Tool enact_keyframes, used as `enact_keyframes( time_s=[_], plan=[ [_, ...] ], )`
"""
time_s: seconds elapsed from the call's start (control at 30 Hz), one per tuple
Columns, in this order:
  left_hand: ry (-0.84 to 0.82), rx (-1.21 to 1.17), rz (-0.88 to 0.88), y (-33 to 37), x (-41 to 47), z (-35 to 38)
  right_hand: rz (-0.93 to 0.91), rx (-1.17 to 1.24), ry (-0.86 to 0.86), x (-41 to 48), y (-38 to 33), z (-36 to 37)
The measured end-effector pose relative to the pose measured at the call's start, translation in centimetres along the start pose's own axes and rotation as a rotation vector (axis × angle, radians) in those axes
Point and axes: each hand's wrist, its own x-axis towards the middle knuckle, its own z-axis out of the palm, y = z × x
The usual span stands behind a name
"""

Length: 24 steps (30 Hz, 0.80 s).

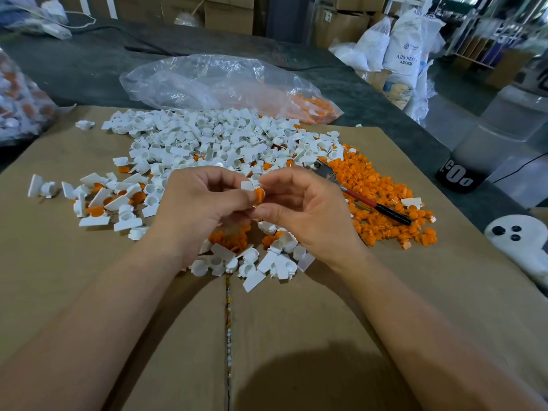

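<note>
While left hand (201, 204) meets right hand (304, 210) | curled fingers (268, 180) pinch orange cap (260, 195), white piece (247, 185) between

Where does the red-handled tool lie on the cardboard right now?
In the head view, the red-handled tool lies just right of the right hand, slanting across the orange pieces, its metal head toward the white pieces.

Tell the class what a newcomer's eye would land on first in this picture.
At the centre, the left hand and right hand together pinch a small white piece and an orange cap. Behind them a heap of white pieces spreads over the cardboard, with an orange heap to its right.
</note>
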Motion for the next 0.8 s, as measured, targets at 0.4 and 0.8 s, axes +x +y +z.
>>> enact_keyframes(
  time_s=[0.4, 0.8],
  plan=[
    [-0.065, -0.085, -0.175, 0.02, 0.30, -0.16, -0.019, -0.027, 0.005, -0.09, 0.59, 0.00],
    [-0.065, -0.164, -0.237, 0.35, 0.29, -0.21, 0.030, 0.017, -0.032, 0.11, 0.88, -0.27]
  ],
)
